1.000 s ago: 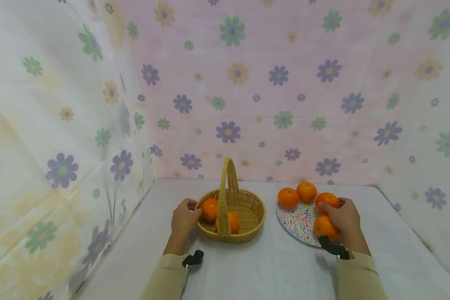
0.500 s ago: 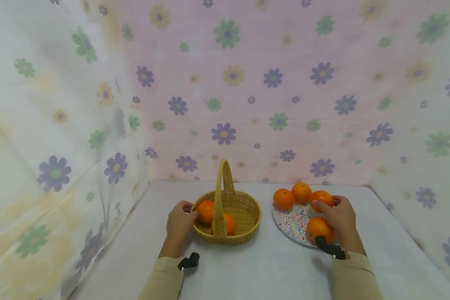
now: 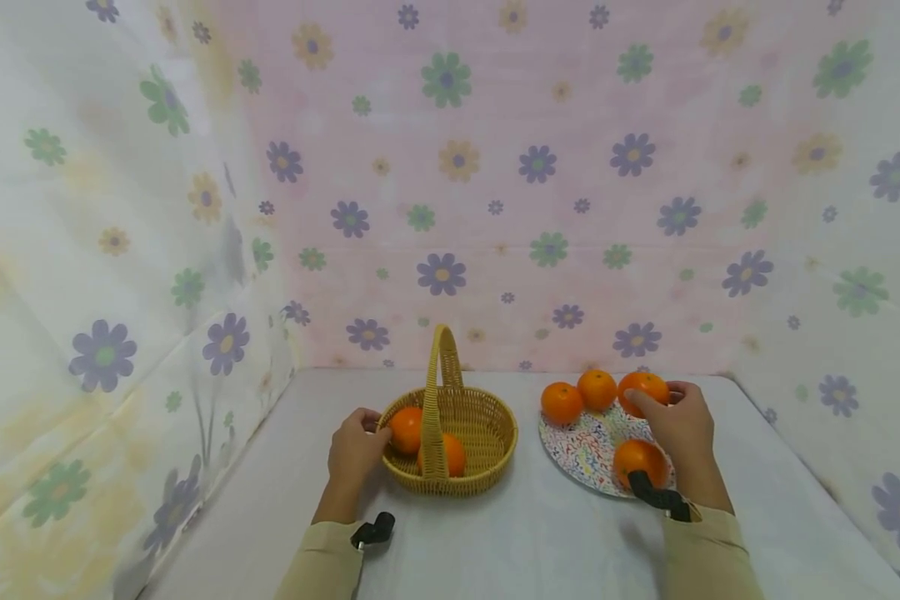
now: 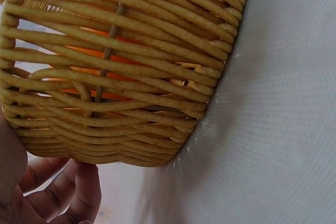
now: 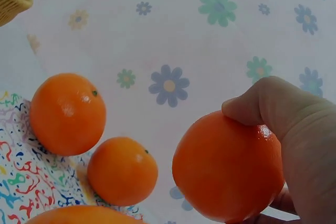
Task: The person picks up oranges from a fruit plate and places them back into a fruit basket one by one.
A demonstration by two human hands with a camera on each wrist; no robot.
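Observation:
A wicker basket point(image 3: 487, 433) with a tall arched handle holds two oranges in its left half, one orange point(image 3: 407, 430) by the rim and another beside the handle. My left hand point(image 3: 356, 454) grips the basket's left rim, thumb at the near side; the left wrist view shows curled fingers point(image 4: 86, 190) at the woven wall point(image 4: 105, 77). On the right, my right hand point(image 3: 682, 425) holds an orange point(image 5: 228, 166) between thumb and fingers, raised over the back right of a speckled plate point(image 3: 585, 454). Three more oranges rest on that plate, the nearest orange point(image 3: 640, 462) close below my wrist.
A white cloth point(image 3: 525, 542) covers the table. Flower-printed fabric walls point(image 3: 495, 208) enclose the back and both sides. Black wrist mounts point(image 3: 375, 529) stick out from both sleeves. The basket stands left of the plate, with a strip of cloth between them.
My right hand has lifted its orange up from the plate, away from the near orange. The left hand stays on the basket rim. The head view has shifted slightly.

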